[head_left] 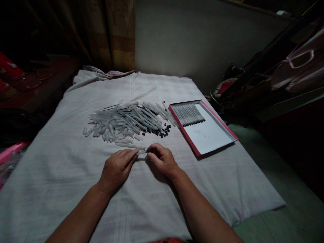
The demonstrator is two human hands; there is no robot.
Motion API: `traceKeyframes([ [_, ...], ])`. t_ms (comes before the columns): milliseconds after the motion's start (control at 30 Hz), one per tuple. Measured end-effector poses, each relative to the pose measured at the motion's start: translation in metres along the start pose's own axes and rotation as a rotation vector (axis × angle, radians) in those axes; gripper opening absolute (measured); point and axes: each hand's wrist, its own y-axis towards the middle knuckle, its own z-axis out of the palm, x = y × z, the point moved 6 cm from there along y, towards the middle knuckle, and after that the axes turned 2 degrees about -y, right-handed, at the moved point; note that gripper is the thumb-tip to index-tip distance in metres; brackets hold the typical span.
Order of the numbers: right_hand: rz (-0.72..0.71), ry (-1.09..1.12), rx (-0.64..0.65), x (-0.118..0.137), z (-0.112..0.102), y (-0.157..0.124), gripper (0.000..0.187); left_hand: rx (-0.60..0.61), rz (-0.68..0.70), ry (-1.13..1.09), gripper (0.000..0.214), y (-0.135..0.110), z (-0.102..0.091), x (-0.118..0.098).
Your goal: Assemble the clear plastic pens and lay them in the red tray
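My left hand point(118, 167) is closed around one end of a clear pen point(142, 152) just in front of the pile. With thumb and forefinger, my right hand point(162, 159) pinches the pen's dark other end; whether that is a plug or a tip is too small to tell. Right behind my fingers lies a loose clear barrel point(130, 146). Beyond it spreads a heap of clear pen barrels point(126, 116), with short clear caps point(111, 132) at its near left. Small black plugs point(164, 131) are scattered at the heap's right side.
A shallow red-edged box point(186, 141) with a white bottom stands right of the heap. A row of pens point(188, 114) lies side by side in its far left part. Pale checked cloth point(76, 168) covers the table. A grey wall and curtain stand behind.
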Motion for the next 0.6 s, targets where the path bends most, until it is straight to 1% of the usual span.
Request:
traceKeyframes([
  [33, -0.009, -0.005, -0.004, 0.0003, -0.0003, 0.0002, 0.013, 0.001, 0.000, 0.001, 0.023, 0.0002, -0.0001, -0.0002],
  [267, -0.001, 0.015, -0.002, -0.0009, -0.0002, 0.0007, 0.018, 0.001, 0.001, -0.001, 0.022, 0.0016, -0.0010, -0.0021],
  [367, -0.024, -0.013, -0.004, 0.0011, -0.0009, 0.0007, 0.015, 0.005, -0.003, -0.004, 0.022, 0.0016, -0.0010, -0.0021],
  [500, 0.012, -0.006, 0.005, 0.0000, -0.0007, 0.0007, 0.016, 0.012, -0.016, -0.022, 0.023, 0.0012, -0.0006, -0.0005],
  [600, -0.017, -0.012, 0.003, 0.0018, -0.0010, 0.0006, 0.017, 0.016, -0.023, -0.026, 0.024, 0.0009, -0.0005, 0.0003],
])
